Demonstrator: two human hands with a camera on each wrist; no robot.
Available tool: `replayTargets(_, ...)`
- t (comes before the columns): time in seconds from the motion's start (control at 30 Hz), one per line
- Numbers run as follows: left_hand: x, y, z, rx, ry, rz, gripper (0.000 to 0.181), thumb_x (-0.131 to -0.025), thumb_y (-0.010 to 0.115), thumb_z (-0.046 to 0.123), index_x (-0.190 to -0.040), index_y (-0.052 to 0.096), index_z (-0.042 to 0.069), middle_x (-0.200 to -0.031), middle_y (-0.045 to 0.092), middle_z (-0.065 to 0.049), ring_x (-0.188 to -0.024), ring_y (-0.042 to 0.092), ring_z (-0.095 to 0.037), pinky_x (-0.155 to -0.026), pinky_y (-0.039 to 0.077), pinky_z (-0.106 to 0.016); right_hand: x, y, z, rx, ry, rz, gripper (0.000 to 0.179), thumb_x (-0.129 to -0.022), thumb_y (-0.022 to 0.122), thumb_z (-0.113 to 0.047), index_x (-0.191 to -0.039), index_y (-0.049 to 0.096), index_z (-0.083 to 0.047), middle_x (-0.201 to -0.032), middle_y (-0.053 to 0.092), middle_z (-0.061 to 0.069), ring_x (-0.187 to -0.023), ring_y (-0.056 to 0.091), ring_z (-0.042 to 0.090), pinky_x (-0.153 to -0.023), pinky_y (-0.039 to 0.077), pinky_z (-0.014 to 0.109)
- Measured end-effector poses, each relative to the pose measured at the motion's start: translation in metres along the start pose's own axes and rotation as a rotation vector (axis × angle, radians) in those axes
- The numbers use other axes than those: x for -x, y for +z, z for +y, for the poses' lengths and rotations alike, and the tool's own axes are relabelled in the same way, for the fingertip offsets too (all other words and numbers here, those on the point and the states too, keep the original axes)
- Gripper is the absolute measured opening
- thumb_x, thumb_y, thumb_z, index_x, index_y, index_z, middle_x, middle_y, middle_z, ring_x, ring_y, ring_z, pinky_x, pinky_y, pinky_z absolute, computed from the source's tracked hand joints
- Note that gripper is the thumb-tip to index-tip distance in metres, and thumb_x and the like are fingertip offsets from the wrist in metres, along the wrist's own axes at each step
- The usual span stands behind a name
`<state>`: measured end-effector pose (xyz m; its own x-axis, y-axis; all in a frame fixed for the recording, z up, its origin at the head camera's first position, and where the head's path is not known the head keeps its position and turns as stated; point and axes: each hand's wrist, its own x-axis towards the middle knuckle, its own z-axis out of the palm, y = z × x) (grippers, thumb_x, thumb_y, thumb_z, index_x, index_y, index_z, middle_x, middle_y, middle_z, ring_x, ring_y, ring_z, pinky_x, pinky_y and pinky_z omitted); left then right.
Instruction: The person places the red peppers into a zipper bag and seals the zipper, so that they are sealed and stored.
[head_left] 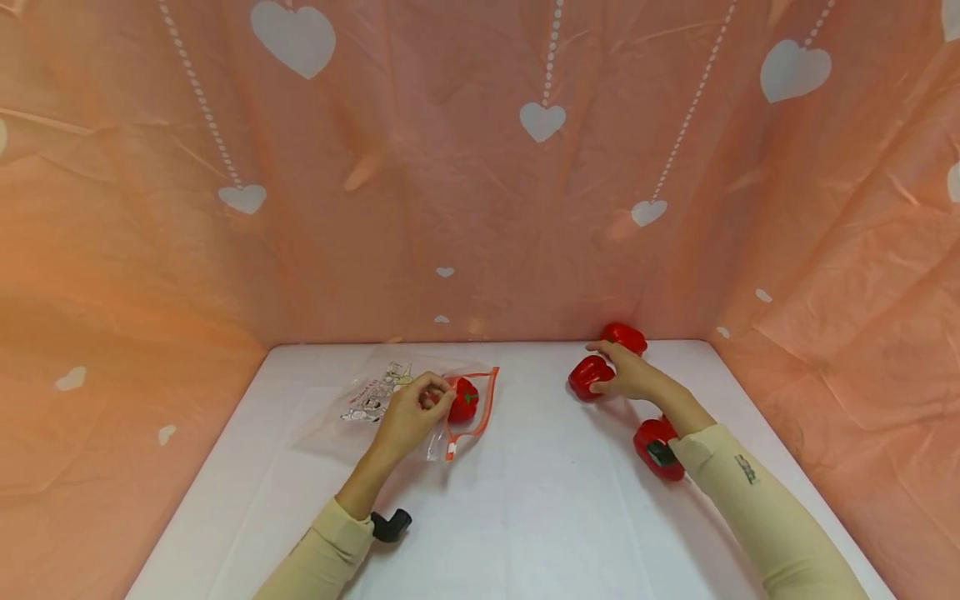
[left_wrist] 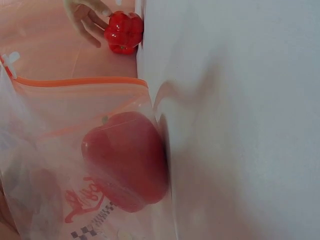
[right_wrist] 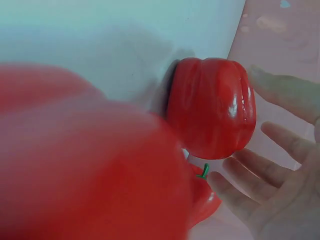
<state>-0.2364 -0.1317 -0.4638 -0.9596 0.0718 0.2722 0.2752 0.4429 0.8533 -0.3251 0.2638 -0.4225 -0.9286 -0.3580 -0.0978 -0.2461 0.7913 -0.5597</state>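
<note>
Head view has the left hand (head_left: 411,417) pinching the clear bag (head_left: 375,396) at left, while the right hand (head_left: 633,377) spreads loose fingers about a red pepper (head_left: 588,378) at far right on the table (head_left: 525,500), probably light, firm and slick, so best cupped across its broad sides.

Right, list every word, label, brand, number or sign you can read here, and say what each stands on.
None can be read with certainty.
Red script lettering on the clear bag: faint and stylised, unreadable.
Small print beside the drawings on that bag, in the head view: too small to read.
Dark mark on the right sleeve: too small to tell if it is lettering.
</note>
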Motion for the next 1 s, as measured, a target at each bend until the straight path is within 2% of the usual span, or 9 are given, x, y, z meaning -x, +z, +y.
replayTargets(0.27,0.0006,-0.0003,0.0013,-0.023,0.0,-0.002,0.008,-0.1,0.078,0.016,-0.105,0.073,0.013,-0.09,0.07,0.0,-0.077,0.06,-0.015,-0.069,0.049,-0.026,0.0007,0.0015,0.0028,-0.011,0.037,-0.066,0.089,-0.09,0.085,-0.011,-0.162,0.034,-0.003,-0.158,0.04,0.032,-0.145,0.038,0.054,-0.106,0.051,0.065)
replayTargets(0.43,0.0004,-0.0008,0.0021,-0.033,-0.001,-0.007,0.008,-0.1,0.078,0.016,-0.105,0.073,0.013,-0.088,0.069,0.001,-0.077,0.059,-0.015,-0.069,0.049,-0.027,0.0015,0.0035,0.0045,-0.019,0.048,-0.098,0.089,-0.091,0.083,-0.008,-0.163,0.031,-0.001,-0.158,0.039,0.034,-0.145,0.037,0.055,-0.11,0.047,0.067)
replayTargets(0.6,0.0006,-0.0011,0.0021,-0.031,-0.002,-0.007,0.007,-0.1,0.078,0.016,-0.104,0.073,0.013,-0.087,0.069,0.001,-0.076,0.06,-0.015,-0.069,0.049,-0.027,0.0013,0.0039,0.0069,-0.022,0.076,-0.118,0.09,-0.091,0.081,-0.003,-0.164,0.028,-0.004,-0.156,0.04,0.034,-0.145,0.037,0.056,-0.109,0.047,0.067)
replayTargets(1.0,0.0003,-0.0024,0.0009,-0.021,0.012,-0.004,0.007,-0.1,0.078,0.016,-0.104,0.074,0.014,-0.089,0.07,0.0,-0.076,0.06,-0.015,-0.069,0.049,-0.028,-0.0016,0.0046,0.0062,0.018,0.109,-0.097,0.084,-0.092,0.077,0.002,-0.163,0.035,-0.008,-0.155,0.044,0.033,-0.142,0.041,0.055,-0.108,0.048,0.067)
